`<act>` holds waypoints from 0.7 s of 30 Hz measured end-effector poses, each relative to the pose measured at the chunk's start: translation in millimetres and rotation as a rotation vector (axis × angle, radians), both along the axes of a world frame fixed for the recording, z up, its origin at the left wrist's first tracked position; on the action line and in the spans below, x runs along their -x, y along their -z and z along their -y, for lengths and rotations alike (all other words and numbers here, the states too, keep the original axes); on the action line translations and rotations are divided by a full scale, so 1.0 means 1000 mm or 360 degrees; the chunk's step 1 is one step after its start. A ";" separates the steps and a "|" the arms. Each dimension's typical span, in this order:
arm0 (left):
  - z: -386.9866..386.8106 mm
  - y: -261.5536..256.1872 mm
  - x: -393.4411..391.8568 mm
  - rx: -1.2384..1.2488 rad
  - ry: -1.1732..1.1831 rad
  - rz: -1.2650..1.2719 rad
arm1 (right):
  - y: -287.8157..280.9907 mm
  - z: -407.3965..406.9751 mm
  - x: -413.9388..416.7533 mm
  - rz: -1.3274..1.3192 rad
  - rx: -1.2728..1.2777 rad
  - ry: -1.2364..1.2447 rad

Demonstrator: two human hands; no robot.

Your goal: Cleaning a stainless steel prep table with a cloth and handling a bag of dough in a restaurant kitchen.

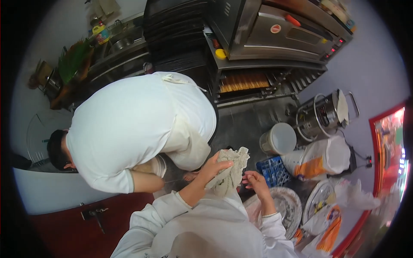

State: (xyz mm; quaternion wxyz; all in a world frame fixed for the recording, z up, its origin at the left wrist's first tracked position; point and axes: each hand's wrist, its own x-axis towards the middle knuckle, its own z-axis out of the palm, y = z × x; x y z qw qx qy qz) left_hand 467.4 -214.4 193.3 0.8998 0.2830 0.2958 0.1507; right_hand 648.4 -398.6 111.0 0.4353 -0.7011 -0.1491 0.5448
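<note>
A crumpled, stained greyish-white cloth [231, 171] is bunched up in front of my apron, and my left hand [211, 169] grips it with the thumb on top. To the right of the cloth, my right hand [255, 180] is held apart from it, fingers loosely curled and spread, with nothing in them. Below my right forearm is a large round metal basin [292, 206] with whitish residue on its rim. Beyond that hand a blue plastic crate [273, 171] sits on the floor.
Close on my left a co-worker in white [138, 119] bends over a pale bucket [159, 164]. Ahead stand a steel deck oven [290, 35] and a tray rack [177, 38]. Lidded white buckets [283, 138] and a steel drum [319, 113] line the right. A red door [80, 225] lies behind left.
</note>
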 end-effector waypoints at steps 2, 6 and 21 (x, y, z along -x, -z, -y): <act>-0.020 0.007 -0.032 0.0072 -0.0106 -0.0038 | 0.009 -0.032 -0.044 0.0042 0.0007 -0.0078; -0.064 0.019 -0.113 0.0118 -0.0297 -0.0196 | 0.025 -0.102 -0.137 -0.0030 0.0042 -0.0213; -0.153 0.034 -0.213 0.0381 -0.1091 -0.0016 | -0.006 -0.327 -0.287 0.0076 -0.0099 -0.0823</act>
